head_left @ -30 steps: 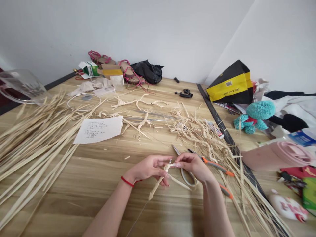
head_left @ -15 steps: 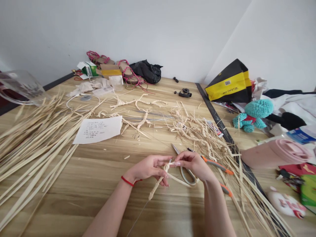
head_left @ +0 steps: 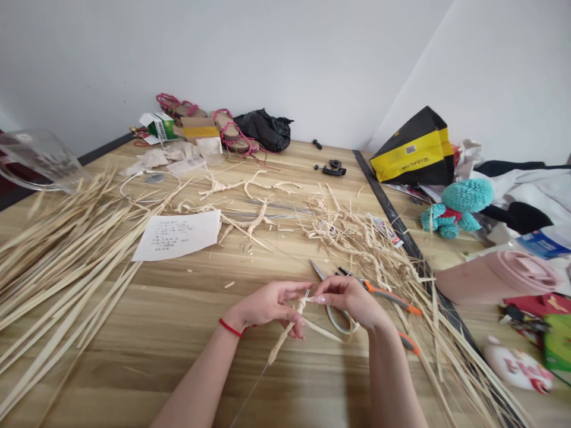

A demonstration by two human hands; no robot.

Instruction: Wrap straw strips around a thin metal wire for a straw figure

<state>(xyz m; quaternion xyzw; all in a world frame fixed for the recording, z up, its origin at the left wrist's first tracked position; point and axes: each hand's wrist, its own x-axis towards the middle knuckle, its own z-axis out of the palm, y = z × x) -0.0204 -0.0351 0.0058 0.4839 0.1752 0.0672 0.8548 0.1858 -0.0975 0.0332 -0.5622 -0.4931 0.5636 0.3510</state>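
Observation:
My left hand (head_left: 267,304) pinches the top of a thin wire wrapped in pale straw (head_left: 282,336), which slants down towards me over the wooden table (head_left: 178,333). My right hand (head_left: 352,300) is closed on the loose straw strip (head_left: 323,330) at the top of the wrapped part, fingertips almost touching the left ones. A red string circles my left wrist. Bare wire sticks out below the wrapped part. Scissors (head_left: 332,306) lie under my right hand and orange-handled pliers (head_left: 392,300) just right of it.
Long straw strips (head_left: 57,261) cover the left of the table, a tangle of straw scraps (head_left: 370,249) the right. A written paper (head_left: 178,233), wrapped straw branches (head_left: 250,187), sandals (head_left: 232,131), a yellow-black bag (head_left: 414,151), a teal crochet toy (head_left: 459,205) and a pink roll (head_left: 504,276) lie around.
My hands stay in the same place. The loose strip under my right hand has shifted slightly as the fingers work it round the wire.

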